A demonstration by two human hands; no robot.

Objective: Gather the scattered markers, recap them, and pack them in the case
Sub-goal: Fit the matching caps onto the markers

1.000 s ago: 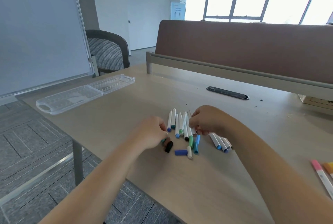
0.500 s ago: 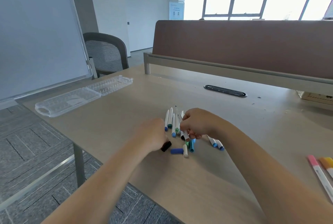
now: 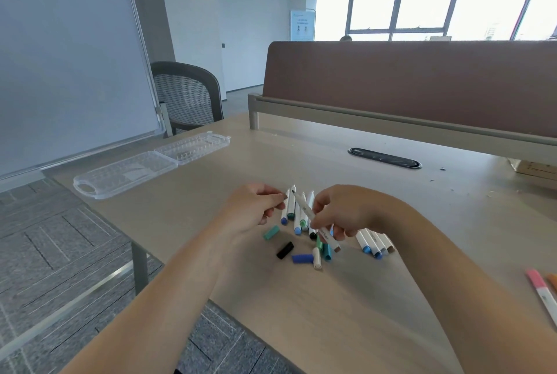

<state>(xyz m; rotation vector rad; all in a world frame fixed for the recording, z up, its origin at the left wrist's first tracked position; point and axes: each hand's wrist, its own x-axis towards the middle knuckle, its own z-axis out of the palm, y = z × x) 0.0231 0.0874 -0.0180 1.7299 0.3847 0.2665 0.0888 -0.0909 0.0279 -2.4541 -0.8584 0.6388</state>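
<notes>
Right hand (image 3: 340,211) had just lifted one uncapped marker (image 3: 302,204) off the pile (image 3: 290,207), gripping it mid-barrel, left hand (image 3: 253,208) up beside its tip, fingers curled (cap inside? couldn't tell), so recapping looked imminent; case (image 3: 126,173) lay open, well apart on the counter (image 3: 301,156).

~12 markers (image 3: 291,205), ~6 caps (image 3: 284,250), 1 case (image 3: 126,173).

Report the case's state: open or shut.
Open. The case lies unfolded on the table, both clear halves flat side by side.

The wooden desk (image 3: 346,313) carries scattered markers (image 3: 373,242), loose caps (image 3: 284,250) and a clear case (image 3: 126,173).
</notes>
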